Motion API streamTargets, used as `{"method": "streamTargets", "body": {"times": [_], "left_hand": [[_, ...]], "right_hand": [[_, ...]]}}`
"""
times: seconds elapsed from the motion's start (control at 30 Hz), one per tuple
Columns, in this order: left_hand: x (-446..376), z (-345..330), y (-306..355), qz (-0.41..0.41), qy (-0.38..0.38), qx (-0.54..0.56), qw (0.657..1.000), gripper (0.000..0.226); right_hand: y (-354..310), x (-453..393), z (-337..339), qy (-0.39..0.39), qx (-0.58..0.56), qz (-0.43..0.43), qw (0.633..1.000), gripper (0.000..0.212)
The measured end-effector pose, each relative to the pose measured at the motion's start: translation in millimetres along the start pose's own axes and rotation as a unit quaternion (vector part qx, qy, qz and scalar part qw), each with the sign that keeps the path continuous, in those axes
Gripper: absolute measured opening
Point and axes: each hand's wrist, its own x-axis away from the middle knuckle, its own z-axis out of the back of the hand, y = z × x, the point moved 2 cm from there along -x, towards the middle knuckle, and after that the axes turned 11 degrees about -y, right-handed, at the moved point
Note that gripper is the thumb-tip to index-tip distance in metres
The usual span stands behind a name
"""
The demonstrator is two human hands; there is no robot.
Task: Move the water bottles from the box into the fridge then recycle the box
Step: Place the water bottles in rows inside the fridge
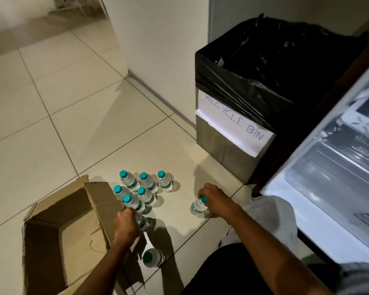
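An open cardboard box (58, 226) lies on the tiled floor at lower left, its inside bare. Several small clear water bottles with teal caps (146, 184) stand in a cluster on the floor just right of the box. My left hand (126, 224) grips one bottle (142, 222) by its top beside the box's right wall. My right hand (215, 201) holds another bottle (198, 206) by its cap, standing apart to the right. One more bottle (152, 257) stands near my left forearm. The open fridge (332, 177) is at the right, lit inside.
A metal bin with a black liner (254, 86) and a paper sign reading RECYCLE BIN (234, 124) stands against the wall, left of the fridge. A white wall corner (158, 50) rises behind the bottles. Tiled floor stretches to the left.
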Motion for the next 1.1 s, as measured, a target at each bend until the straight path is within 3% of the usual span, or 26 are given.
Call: {"method": "streamTargets", "body": {"times": [0.23, 0.47, 0.77, 1.1], "left_hand": [[1.2, -3.3, 45.5, -0.076, -0.003, 0.007, 0.997, 0.024], [17.0, 29.5, 148.3, -0.259, 0.010, -0.032, 0.965, 0.021], [59.8, 87.5, 280.7, -0.507, -0.035, -0.101, 0.855, 0.028], [135.4, 135.9, 396.7, -0.651, -0.057, -0.158, 0.740, 0.022]], "right_hand": [[23.7, 43.5, 62.8, 0.039, 0.004, 0.030, 0.999, 0.033], [35.3, 105.0, 128.1, 0.122, -0.014, 0.059, 0.991, 0.019], [48.1, 193.5, 194.3, 0.179, 0.027, 0.029, 0.983, 0.014], [50.5, 313.3, 246.2, 0.236, 0.010, -0.024, 0.971, 0.020]]}}
